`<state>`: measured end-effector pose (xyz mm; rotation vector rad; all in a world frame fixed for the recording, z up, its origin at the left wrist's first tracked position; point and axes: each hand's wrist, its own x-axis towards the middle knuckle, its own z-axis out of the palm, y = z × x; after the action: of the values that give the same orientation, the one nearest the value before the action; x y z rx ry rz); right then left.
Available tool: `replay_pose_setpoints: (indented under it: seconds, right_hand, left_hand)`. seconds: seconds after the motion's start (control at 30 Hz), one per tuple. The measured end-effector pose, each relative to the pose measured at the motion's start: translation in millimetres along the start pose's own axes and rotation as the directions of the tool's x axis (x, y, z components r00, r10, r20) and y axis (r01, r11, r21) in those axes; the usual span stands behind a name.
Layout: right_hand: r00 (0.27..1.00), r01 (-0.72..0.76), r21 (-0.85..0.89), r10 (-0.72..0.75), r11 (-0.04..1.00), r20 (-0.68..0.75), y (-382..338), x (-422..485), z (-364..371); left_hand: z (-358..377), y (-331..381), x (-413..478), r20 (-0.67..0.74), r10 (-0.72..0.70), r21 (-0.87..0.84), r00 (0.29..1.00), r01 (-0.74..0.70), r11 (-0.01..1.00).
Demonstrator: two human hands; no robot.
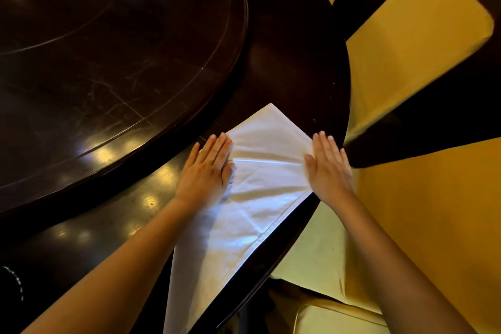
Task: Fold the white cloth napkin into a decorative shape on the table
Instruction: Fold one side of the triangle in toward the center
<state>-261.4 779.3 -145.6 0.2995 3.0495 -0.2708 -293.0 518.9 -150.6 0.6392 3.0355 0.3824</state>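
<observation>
Your white napkin [260, 192] lies flat on the outer ring of the dark table [298, 62], between the raised round turntable [108, 49] and the rim nearest you. Its far corner points away from you. Its body narrows as it runs back toward the bottom of the view, and the hemmed right edge sits just beside the table's rim. It looks to be in a long pointed shape, though you cannot tell from here how many layers it has. Soft creases fan across the middle. Your left hand [208, 171] rests palm down on the cloth's left edge, fingers straight and together, half on the napkin and half on the wood. Your right hand [328, 168] lies the same way on the right corner, close to the rim. Neither hand grips or pinches anything; both are flat and pressing. I judge this to be the smoothing step, flattening the base shape and setting its side edges, with the decorative folds yet to come, so the task is at an early stage. The next move likely calls for one palm to anchor the cloth while the other pinches a corner or edge, carries it across to meet its match, and runs fingertips along the new crease. Mind the glossy surface and the rim at your right: the cloth could slide or droop over toward the yellow chairs [406, 49].
</observation>
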Motion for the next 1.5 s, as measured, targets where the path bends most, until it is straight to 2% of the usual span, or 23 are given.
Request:
replay_pose_setpoints:
  seconds: [0.1, 0.2, 0.33, 0.53, 0.6, 0.7, 0.8, 0.87, 0.9, 0.93, 1.0, 1.07, 1.1, 1.17, 1.23, 1.3, 1.33, 1.4, 1.43, 1.5]
  right_hand:
    - [0.993, -0.118, 0.037, 0.119, 0.992, -0.001, -1, -8, -2]
    - [0.985, -0.17, -0.051, 0.167, 0.984, -0.051, -8, -11, -3]
    - [0.995, -0.097, -0.124, 0.096, 0.988, -0.009, -10, 6, -7]
    - [0.991, 0.021, -0.149, -0.001, 0.989, 0.135, 2, 47, -16]
    - [0.992, 0.029, -0.141, -0.011, 0.99, 0.129, 4, 43, -18]
    - [0.999, 0.03, -0.123, -0.024, 0.992, 0.046, -4, 13, -16]
    - [0.983, 0.185, -0.152, -0.182, 0.971, 0.03, -30, -39, -4]
    - [0.929, 0.367, -0.084, -0.369, 0.926, -0.007, -58, -82, -1]
    - [0.875, 0.484, -0.024, -0.484, 0.875, -0.025, -73, -104, -2]
    - [0.788, 0.615, 0.03, -0.614, 0.788, -0.044, -86, -124, -1]
    - [0.578, 0.807, 0.121, -0.815, 0.578, 0.043, -106, -160, -2]
    - [0.44, 0.851, 0.216, -0.875, 0.478, 0.203, -117, -183, -2]
    - [0.409, 0.858, 0.225, -0.878, 0.463, 0.249, -120, -189, -1]
    - [0.385, 0.889, 0.159, -0.888, 0.43, 0.25, -122, -191, 6]
    - [0.382, 0.902, 0.144, -0.908, 0.406, 0.171, -121, -187, 12]
    - [0.392, 0.884, 0.254, -0.918, 0.392, 0.051, -118, -184, 11]
    - [0.424, 0.863, 0.315, -0.905, 0.396, -0.023, -118, -182, 9]
    - [0.528, 0.808, 0.392, -0.837, 0.441, -0.147, -119, -178, 1]
    - [0.606, 0.752, 0.454, -0.773, 0.478, -0.19, -121, -174, -6]
    - [0.819, 0.527, 0.671, -0.522, 0.521, -0.238, -127, -161, -26]
  left_hand:
    - [0, 0, 1, -0.007, -0.008, -0.006, 1.0, 0.008, 1.0]
    - [-1, 0, -1, 0.038, -0.052, -0.01, 0.998, 0.053, 0.999]
    - [-4, 0, -11, 0.082, -0.116, 0.009, 0.99, 0.116, 0.993]
    - [-6, -10, -39, 0.035, -0.179, 0.08, 0.983, 0.176, 0.981]
    - [-6, -13, -43, 0.045, -0.163, 0.079, 0.986, 0.159, 0.984]
    - [-7, -18, -42, 0.047, -0.135, 0.067, 0.99, 0.132, 0.989]
    - [-8, -23, -40, 0.033, -0.095, 0.043, 0.995, 0.094, 0.995]
    - [-9, -25, -39, 0.021, -0.027, 0.019, 0.999, 0.026, 0.999]
    - [-11, -25, -38, 0.012, 0.013, 0.011, 1.0, -0.013, 1.0]
    - [-13, -25, -37, 0.015, 0.043, 0.003, 0.999, -0.043, 0.999]
    - [-17, -28, -35, 0.071, 0.07, -0.031, 0.995, -0.068, 0.997]
    - [-21, -31, -32, 0.122, 0.083, -0.06, 0.989, -0.076, 0.995]
    - [-23, -32, -31, 0.137, 0.088, -0.067, 0.987, -0.08, 0.995]
    - [-24, -35, -30, 0.152, 0.103, -0.084, 0.983, -0.091, 0.992]
    - [-23, -37, -30, 0.154, 0.111, -0.103, 0.982, -0.096, 0.99]
    - [-22, -39, -29, 0.146, 0.113, -0.117, 0.983, -0.096, 0.988]
    - [-22, -39, -29, 0.144, 0.114, -0.123, 0.983, -0.096, 0.988]
    - [-22, -40, -28, 0.15, 0.119, -0.139, 0.981, -0.098, 0.985]
    - [-23, -40, -27, 0.162, 0.118, -0.155, 0.98, -0.093, 0.984]
    - [-28, -41, -24, 0.193, 0.106, -0.244, 0.975, -0.057, 0.968]
